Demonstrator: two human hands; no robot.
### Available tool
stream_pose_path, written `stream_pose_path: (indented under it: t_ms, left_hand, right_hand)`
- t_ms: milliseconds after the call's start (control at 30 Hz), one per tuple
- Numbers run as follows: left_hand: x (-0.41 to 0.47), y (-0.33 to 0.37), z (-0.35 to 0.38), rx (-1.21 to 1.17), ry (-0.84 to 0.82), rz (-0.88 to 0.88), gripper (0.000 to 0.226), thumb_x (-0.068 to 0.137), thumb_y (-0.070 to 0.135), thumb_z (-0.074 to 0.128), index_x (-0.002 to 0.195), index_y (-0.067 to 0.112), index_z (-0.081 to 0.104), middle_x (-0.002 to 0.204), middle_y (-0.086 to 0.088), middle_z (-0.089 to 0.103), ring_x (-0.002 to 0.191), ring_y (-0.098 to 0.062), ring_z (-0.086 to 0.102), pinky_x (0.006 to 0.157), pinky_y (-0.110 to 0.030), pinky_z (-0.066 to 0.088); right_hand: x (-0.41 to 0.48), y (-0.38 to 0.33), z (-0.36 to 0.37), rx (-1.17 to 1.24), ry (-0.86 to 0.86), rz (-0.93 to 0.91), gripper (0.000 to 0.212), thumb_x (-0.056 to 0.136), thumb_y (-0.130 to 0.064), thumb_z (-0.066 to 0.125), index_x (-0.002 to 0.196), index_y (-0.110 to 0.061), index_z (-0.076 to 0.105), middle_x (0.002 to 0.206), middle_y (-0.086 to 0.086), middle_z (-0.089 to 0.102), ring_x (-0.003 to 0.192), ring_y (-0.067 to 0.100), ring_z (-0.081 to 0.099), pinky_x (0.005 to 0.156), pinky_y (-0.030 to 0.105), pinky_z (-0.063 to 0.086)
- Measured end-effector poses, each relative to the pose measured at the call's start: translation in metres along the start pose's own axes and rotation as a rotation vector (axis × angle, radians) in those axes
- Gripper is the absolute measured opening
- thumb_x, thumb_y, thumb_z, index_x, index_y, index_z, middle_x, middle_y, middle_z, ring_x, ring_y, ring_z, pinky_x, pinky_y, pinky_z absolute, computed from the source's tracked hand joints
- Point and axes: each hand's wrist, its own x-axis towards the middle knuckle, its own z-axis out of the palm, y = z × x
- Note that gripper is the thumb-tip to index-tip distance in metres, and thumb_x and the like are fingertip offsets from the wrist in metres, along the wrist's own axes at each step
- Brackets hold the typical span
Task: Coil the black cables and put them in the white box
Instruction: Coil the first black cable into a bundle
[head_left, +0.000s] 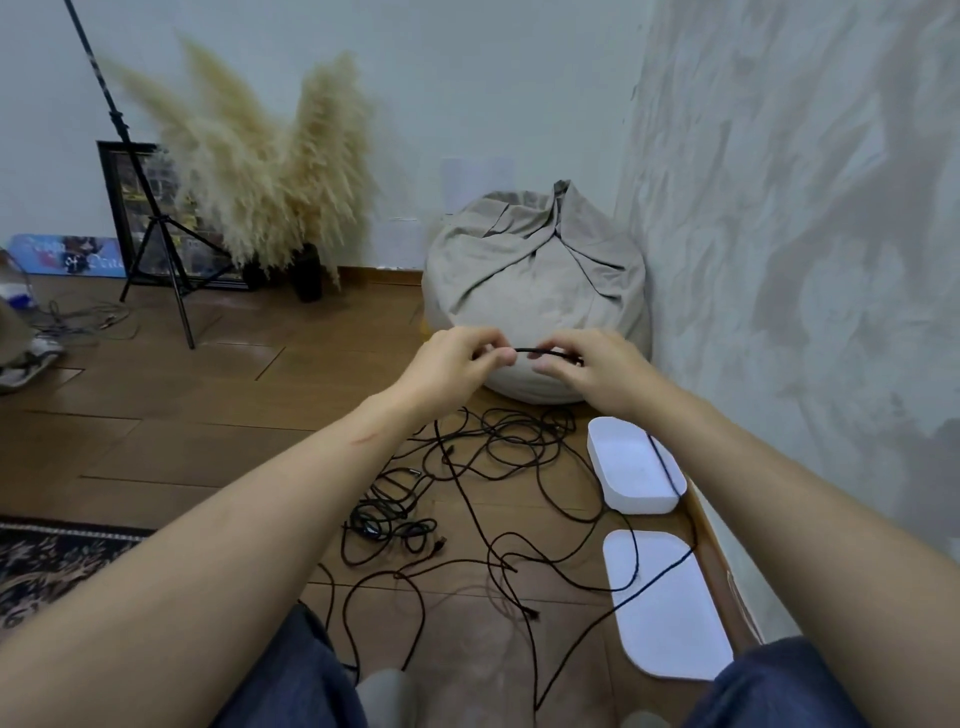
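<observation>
Both my hands are raised in front of the beanbag and hold one black cable (535, 352) between them. My left hand (457, 358) pinches its end, and my right hand (587, 369) pinches it a short way along. The cable runs down from my right hand across the open white box (631, 467) to the floor. Several more black cables (467, 493) lie tangled on the wooden floor below my hands, with a tighter bundle (387, 519) to the left. The white lid (670, 608) lies flat near the box, with a cable crossing it.
A beige beanbag (535, 280) sits in the corner behind my hands. A textured wall (805, 260) runs along the right. A tripod (156, 234), pampas grass in dark vases (260, 171) and a framed picture stand at the back left. A patterned rug (47, 561) lies at the left.
</observation>
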Motion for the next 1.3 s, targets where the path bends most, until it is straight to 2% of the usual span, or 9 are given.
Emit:
stream_pose_path:
  t_ms: [67, 200, 400, 500, 600, 767, 933, 1133, 1300]
  left_hand:
    - [-0.001, -0.006, -0.002, 0.0, -0.017, -0.025, 0.017, 0.1, 0.043, 0.06, 0.09, 0.033, 0.069, 0.075, -0.002, 0.067, 0.074, -0.023, 0.062, 0.068, -0.043, 0.053]
    - [-0.006, -0.027, -0.008, 0.032, -0.008, -0.099, 0.021, 0.101, 0.042, 0.058, 0.093, 0.028, 0.072, 0.069, 0.003, 0.064, 0.065, -0.015, 0.058, 0.064, -0.036, 0.049]
    - [-0.003, -0.005, 0.0, 0.015, -0.013, -0.004, 0.02, 0.1, 0.043, 0.059, 0.09, 0.031, 0.07, 0.073, 0.003, 0.065, 0.071, -0.018, 0.06, 0.063, -0.036, 0.048]
    - [-0.004, -0.022, -0.008, 0.044, 0.005, -0.083, 0.023, 0.101, 0.043, 0.058, 0.091, 0.027, 0.072, 0.066, 0.007, 0.06, 0.06, -0.01, 0.053, 0.059, -0.031, 0.044]
    - [-0.004, -0.028, -0.01, 0.058, 0.033, -0.107, 0.023, 0.102, 0.042, 0.057, 0.09, 0.028, 0.071, 0.063, 0.008, 0.058, 0.057, -0.008, 0.051, 0.057, -0.029, 0.043]
    - [0.001, -0.004, 0.002, 0.03, -0.021, 0.006, 0.019, 0.1, 0.044, 0.06, 0.084, 0.035, 0.067, 0.074, 0.005, 0.065, 0.071, -0.015, 0.058, 0.064, -0.035, 0.047]
    - [-0.004, -0.032, -0.014, 0.077, 0.046, -0.103, 0.023, 0.102, 0.042, 0.058, 0.089, 0.028, 0.072, 0.063, 0.008, 0.058, 0.06, -0.009, 0.052, 0.059, -0.031, 0.043]
    - [-0.001, -0.003, 0.0, 0.02, 0.001, 0.014, 0.019, 0.1, 0.044, 0.059, 0.086, 0.035, 0.067, 0.07, 0.005, 0.063, 0.067, -0.015, 0.057, 0.06, -0.035, 0.045]
    - [-0.006, -0.031, -0.009, 0.049, 0.031, -0.114, 0.024, 0.102, 0.042, 0.057, 0.089, 0.027, 0.071, 0.063, 0.008, 0.059, 0.058, -0.009, 0.052, 0.059, -0.031, 0.043]
  right_hand:
    - [0.003, -0.002, 0.001, -0.032, 0.031, -0.008, 0.023, 0.1, -0.037, 0.058, 0.113, -0.026, 0.074, 0.101, -0.009, 0.071, 0.093, 0.009, 0.058, 0.071, 0.015, 0.038]
    - [-0.007, 0.019, -0.009, -0.077, 0.109, 0.116, 0.021, 0.1, -0.034, 0.057, 0.11, -0.026, 0.074, 0.107, -0.004, 0.073, 0.102, 0.02, 0.064, 0.084, 0.038, 0.049]
    - [0.004, -0.006, 0.005, -0.005, 0.021, -0.019, 0.026, 0.099, -0.042, 0.057, 0.113, -0.027, 0.073, 0.1, -0.004, 0.07, 0.095, 0.016, 0.061, 0.072, 0.031, 0.037]
    - [0.002, 0.014, -0.006, -0.079, 0.115, 0.085, 0.023, 0.1, -0.035, 0.059, 0.11, -0.023, 0.075, 0.102, -0.002, 0.073, 0.097, 0.021, 0.063, 0.072, 0.031, 0.039]
    - [-0.007, 0.027, -0.005, -0.13, 0.06, 0.143, 0.024, 0.099, -0.038, 0.057, 0.117, -0.029, 0.071, 0.104, -0.003, 0.07, 0.101, 0.021, 0.062, 0.075, 0.032, 0.039]
    - [0.006, -0.006, 0.009, -0.036, -0.005, -0.047, 0.026, 0.1, -0.039, 0.056, 0.112, -0.024, 0.073, 0.1, -0.004, 0.072, 0.095, 0.019, 0.062, 0.071, 0.032, 0.037]
    - [-0.004, 0.031, -0.008, -0.161, 0.075, 0.152, 0.024, 0.1, -0.037, 0.056, 0.111, -0.025, 0.073, 0.103, 0.0, 0.072, 0.099, 0.026, 0.063, 0.073, 0.036, 0.042]
    - [0.004, -0.004, 0.006, 0.012, 0.006, -0.029, 0.027, 0.099, -0.041, 0.057, 0.114, -0.025, 0.073, 0.102, -0.004, 0.072, 0.096, 0.016, 0.062, 0.072, 0.029, 0.037]
    - [-0.006, 0.022, -0.009, -0.089, 0.097, 0.124, 0.025, 0.1, -0.037, 0.056, 0.111, -0.023, 0.074, 0.104, -0.001, 0.072, 0.099, 0.023, 0.064, 0.074, 0.034, 0.042]
